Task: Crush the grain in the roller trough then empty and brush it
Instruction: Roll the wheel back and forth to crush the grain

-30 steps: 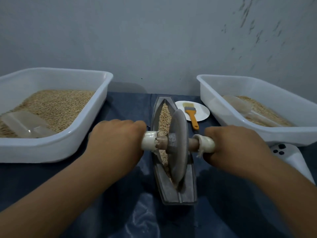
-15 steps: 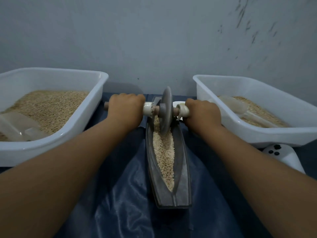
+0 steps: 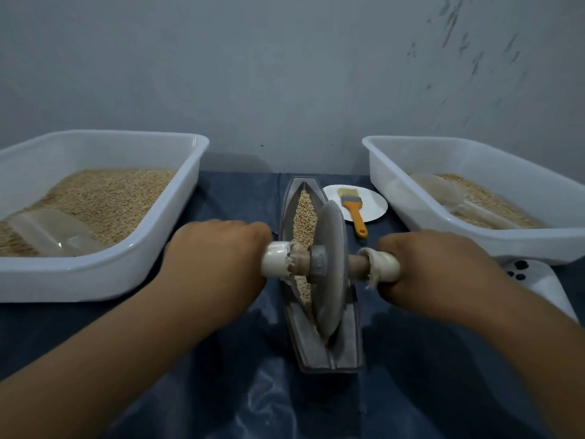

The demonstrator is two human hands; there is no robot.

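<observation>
Left hand: the left hand (image 3: 218,258) is curling its fingers fully round the left end of the axle, gripping the white-wrapped handle (image 3: 276,259) beside the wheel.
Right hand: the right hand (image 3: 433,264) is wrapping its fingers tight round the right white-wrapped handle (image 3: 384,266), knuckles facing up.
Wheel: the grey round stone roller disc (image 3: 330,270) is standing on edge in the trough, sitting toward the near half, its wooden axle (image 3: 357,264) lying level between the 2 hands.
Trough: the long grey boat-shaped trough (image 3: 348,343) is lying on the dark blue cloth (image 3: 240,359), running away from the person, between the 2 tubs.
Grain: the pale tan grain (image 3: 304,213) is filling the groove on the far side of the disc, with a thin strip showing along the disc's left face.
Left tub: the white rectangular plastic tub (image 3: 95,280) is holding a bed of grain and 1 clear plastic scoop (image 3: 50,231).
Right tub: the second white plastic tub (image 3: 522,242) is holding grain and another clear scoop (image 3: 443,194).
Brush: the orange-handled flat brush (image 3: 353,207) is lying on a small white round plate (image 3: 373,204) just right of the trough's far end, its handle tip hanging over the plate's near edge.
Near right: a white device with dark buttons (image 3: 538,280) is lying beside the right forearm; what it is cannot be told.
</observation>
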